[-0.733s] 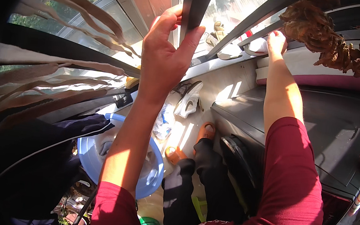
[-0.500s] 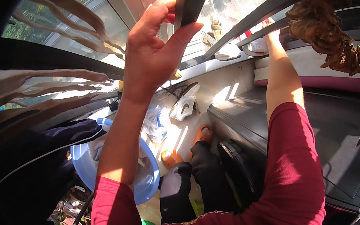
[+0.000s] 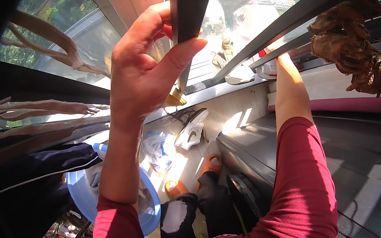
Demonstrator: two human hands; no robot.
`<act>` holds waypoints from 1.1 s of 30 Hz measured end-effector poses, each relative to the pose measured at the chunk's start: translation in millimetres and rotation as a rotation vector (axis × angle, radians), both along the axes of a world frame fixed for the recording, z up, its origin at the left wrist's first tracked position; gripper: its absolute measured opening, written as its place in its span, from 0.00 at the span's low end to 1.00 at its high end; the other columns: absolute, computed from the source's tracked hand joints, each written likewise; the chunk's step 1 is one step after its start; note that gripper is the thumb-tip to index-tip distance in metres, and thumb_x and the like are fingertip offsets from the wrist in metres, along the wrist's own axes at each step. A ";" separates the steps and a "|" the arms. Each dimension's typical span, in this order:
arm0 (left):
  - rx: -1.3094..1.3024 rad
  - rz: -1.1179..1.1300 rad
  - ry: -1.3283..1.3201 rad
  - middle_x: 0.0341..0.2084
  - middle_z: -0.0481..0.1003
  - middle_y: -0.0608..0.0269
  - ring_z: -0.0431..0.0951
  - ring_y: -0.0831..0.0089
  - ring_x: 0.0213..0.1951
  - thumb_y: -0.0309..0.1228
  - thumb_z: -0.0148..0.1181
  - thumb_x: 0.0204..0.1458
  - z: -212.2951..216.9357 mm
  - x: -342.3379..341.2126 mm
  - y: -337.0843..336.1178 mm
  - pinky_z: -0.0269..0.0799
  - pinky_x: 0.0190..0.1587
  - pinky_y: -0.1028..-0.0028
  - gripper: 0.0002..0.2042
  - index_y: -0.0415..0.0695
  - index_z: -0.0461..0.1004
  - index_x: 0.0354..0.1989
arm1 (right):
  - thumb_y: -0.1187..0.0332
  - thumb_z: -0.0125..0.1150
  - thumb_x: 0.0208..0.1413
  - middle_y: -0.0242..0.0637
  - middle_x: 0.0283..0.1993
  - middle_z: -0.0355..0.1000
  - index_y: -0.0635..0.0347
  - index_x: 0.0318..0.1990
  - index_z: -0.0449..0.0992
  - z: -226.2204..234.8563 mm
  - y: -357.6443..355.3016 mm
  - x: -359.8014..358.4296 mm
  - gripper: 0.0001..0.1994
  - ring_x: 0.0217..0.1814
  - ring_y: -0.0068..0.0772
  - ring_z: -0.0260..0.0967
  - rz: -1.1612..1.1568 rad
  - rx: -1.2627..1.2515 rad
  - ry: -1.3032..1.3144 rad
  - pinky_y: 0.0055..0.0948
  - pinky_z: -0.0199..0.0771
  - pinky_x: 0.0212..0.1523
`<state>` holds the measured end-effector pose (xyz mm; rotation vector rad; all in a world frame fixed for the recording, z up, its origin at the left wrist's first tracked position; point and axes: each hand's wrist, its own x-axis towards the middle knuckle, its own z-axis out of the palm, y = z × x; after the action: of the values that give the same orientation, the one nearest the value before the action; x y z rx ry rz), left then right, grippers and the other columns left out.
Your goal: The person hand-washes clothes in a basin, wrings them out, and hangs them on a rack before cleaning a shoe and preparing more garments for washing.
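The dark upright bar stands near twelve o'clock. The left hand, toward ten o'clock, has its fingers curled partway around the bar's edge, thumb laid on the near side. At one o'clock the right hand reaches behind a slanting dark rail, beside a pale shoe; whether its fingers grip anything cannot be told. Dried brown leaves hang at two o'clock, a black case sits at three, and a blue basin at seven.
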<state>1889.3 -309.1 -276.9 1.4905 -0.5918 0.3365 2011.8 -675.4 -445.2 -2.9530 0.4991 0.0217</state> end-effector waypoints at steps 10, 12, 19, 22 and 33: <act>0.087 -0.017 -0.010 0.34 0.74 0.59 0.74 0.72 0.40 0.30 0.61 0.45 -1.9 0.1 8.8 0.65 0.48 0.73 0.15 0.40 0.70 0.41 | 0.57 0.52 0.47 0.39 0.38 0.72 0.53 0.35 0.74 -9.3 1.2 6.7 0.13 0.42 0.38 0.69 0.023 0.007 0.015 0.32 0.67 0.43; 0.082 -0.006 -0.012 0.34 0.74 0.58 0.74 0.72 0.40 0.30 0.61 0.45 -2.4 -0.4 9.2 0.65 0.48 0.73 0.15 0.40 0.70 0.42 | 0.57 0.52 0.47 0.39 0.38 0.72 0.53 0.35 0.74 -8.0 6.1 7.4 0.13 0.42 0.38 0.69 0.025 0.003 0.011 0.32 0.67 0.43; 0.086 0.014 -0.028 0.34 0.75 0.58 0.74 0.70 0.41 0.30 0.61 0.45 -0.3 -0.7 10.0 0.65 0.49 0.73 0.16 0.40 0.70 0.42 | 0.57 0.52 0.48 0.39 0.38 0.71 0.54 0.35 0.74 -8.5 15.1 17.3 0.13 0.42 0.38 0.69 0.057 0.020 0.029 0.32 0.67 0.42; 0.088 0.022 -0.036 0.34 0.75 0.57 0.75 0.70 0.41 0.30 0.61 0.45 -2.2 -0.7 9.9 0.65 0.48 0.73 0.16 0.40 0.70 0.43 | 0.57 0.51 0.48 0.39 0.38 0.71 0.54 0.35 0.74 -9.7 15.5 23.8 0.13 0.42 0.38 0.69 0.055 0.020 0.026 0.32 0.68 0.42; 0.133 0.051 -0.101 0.32 0.75 0.55 0.74 0.71 0.40 0.29 0.59 0.46 -2.9 -0.4 10.5 0.65 0.48 0.73 0.16 0.39 0.68 0.44 | 0.57 0.51 0.48 0.39 0.39 0.71 0.55 0.34 0.73 -10.9 25.6 38.6 0.13 0.42 0.37 0.69 0.111 0.034 0.034 0.33 0.68 0.42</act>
<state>1888.9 -298.5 -279.8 1.6256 -0.6683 0.4205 2050.3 -649.7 -456.1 -2.9474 0.3349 0.0920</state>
